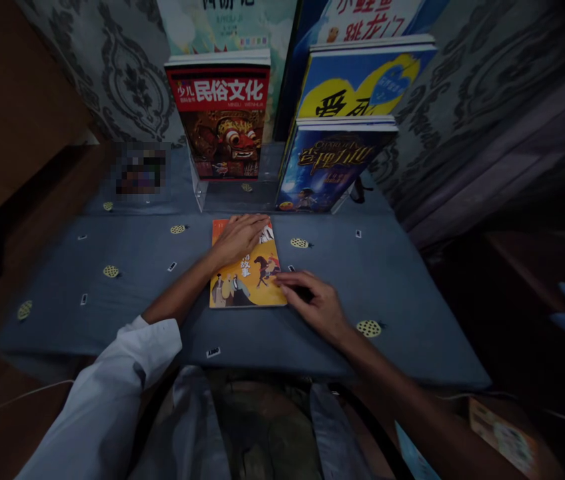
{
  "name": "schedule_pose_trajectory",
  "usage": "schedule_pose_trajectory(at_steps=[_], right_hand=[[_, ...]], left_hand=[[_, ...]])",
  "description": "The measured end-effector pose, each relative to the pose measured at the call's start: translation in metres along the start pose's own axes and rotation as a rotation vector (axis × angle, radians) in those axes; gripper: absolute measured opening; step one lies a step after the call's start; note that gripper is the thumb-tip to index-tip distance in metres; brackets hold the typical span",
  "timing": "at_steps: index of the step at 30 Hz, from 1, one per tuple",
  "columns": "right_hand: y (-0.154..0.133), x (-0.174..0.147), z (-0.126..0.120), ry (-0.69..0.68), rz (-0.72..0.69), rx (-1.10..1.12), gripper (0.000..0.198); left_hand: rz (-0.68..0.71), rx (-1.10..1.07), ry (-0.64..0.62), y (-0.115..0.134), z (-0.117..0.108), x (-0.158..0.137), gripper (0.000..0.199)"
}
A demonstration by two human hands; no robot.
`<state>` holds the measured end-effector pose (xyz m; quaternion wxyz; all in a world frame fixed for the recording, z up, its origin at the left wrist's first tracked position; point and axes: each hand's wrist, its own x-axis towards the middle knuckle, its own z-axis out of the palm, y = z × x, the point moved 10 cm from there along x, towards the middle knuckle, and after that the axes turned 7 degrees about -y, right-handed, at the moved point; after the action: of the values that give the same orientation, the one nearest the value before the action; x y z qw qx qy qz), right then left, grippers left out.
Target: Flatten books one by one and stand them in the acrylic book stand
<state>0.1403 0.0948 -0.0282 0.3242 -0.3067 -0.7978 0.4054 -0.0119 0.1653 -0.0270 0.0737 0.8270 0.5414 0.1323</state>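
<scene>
An orange-yellow book (235,283) with a horse rider and robed figures on its cover lies closed on the blue tablecloth. My left hand (240,237) rests flat across its upper part, fingers stretched to the right, covering part of the title. At the book's right edge, the thumb and fingers of my right hand (318,303) are pinched together on the edge.
Behind the book, clear stands hold a red-topped folk-culture book (225,123), a dark blue book (332,167), a blue-yellow book (367,77) and larger books. A blurred patch (141,172) lies left. The tablecloth (137,300) has pineapple prints; its front edge is near my body.
</scene>
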Motion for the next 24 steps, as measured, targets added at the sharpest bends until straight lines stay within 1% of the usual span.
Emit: schedule_pose_trajectory(at_steps=[5,9,12,17,20,24], right_hand=[[-0.006,-0.008,0.005,-0.125,-0.109,-0.061,0.033],[-0.005,-0.007,0.009,-0.16,-0.131,-0.102,0.033],[-0.004,-0.007,0.009,-0.16,-0.133,-0.107,0.034],[-0.005,-0.008,0.01,-0.169,-0.141,-0.106,0.033],[-0.006,-0.008,0.008,-0.156,-0.148,-0.093,0.032],[-0.004,-0.008,0.008,-0.149,-0.13,-0.081,0.03]], left_hand=[[-0.008,-0.085,-0.009,-0.004,-0.004,0.0,0.041],[0.002,-0.159,-0.01,-0.01,-0.009,-0.006,0.041],[-0.041,-0.112,0.0,-0.021,-0.012,-0.022,0.041],[-0.171,-0.037,0.056,-0.045,-0.018,-0.063,0.044],[-0.188,-0.045,0.093,-0.05,-0.021,-0.081,0.045],[-0.184,-0.072,0.144,-0.05,-0.023,-0.093,0.046]])
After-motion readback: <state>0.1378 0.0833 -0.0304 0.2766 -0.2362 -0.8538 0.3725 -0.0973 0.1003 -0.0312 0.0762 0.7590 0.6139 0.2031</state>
